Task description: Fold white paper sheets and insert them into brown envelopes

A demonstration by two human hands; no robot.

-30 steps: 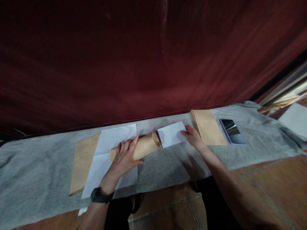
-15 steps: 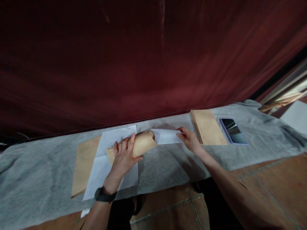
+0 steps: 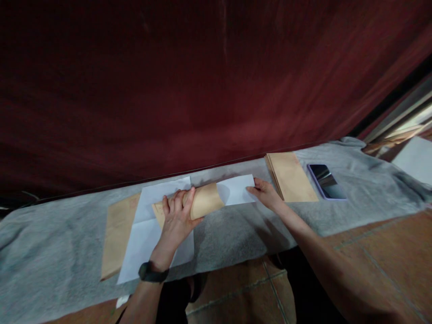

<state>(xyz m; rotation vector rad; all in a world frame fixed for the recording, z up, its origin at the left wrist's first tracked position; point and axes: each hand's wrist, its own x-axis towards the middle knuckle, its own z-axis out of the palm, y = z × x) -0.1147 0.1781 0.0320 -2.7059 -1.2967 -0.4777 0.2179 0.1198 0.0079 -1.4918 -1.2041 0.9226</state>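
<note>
A tan paper envelope (image 3: 206,200) lies bowed under my left hand (image 3: 177,216), whose fingers wrap over its far side with the thumb along the near edge. From the envelope's right-hand mouth sticks a folded white paper (image 3: 236,190), partly inside it. My right hand (image 3: 265,192) pinches the outer end of that paper between thumb and fingers. Beneath the envelope and my left hand are creased white sheets (image 3: 148,238). Another tan envelope (image 3: 118,238) lies partly under those sheets on the left.
A stack of tan envelopes (image 3: 293,177) lies right of my right hand. Beyond it is a phone (image 3: 326,181) in a purple case. Grey cloth (image 3: 229,243) covers the narrow surface, backed by a dark red upright panel (image 3: 216,90). Tiled floor (image 3: 243,292) shows below.
The folded paper has shifted slightly left relative to the envelope and tilted up at its right end. The envelope's mouth now lies flatter around it. Both hands keep their holds.
</note>
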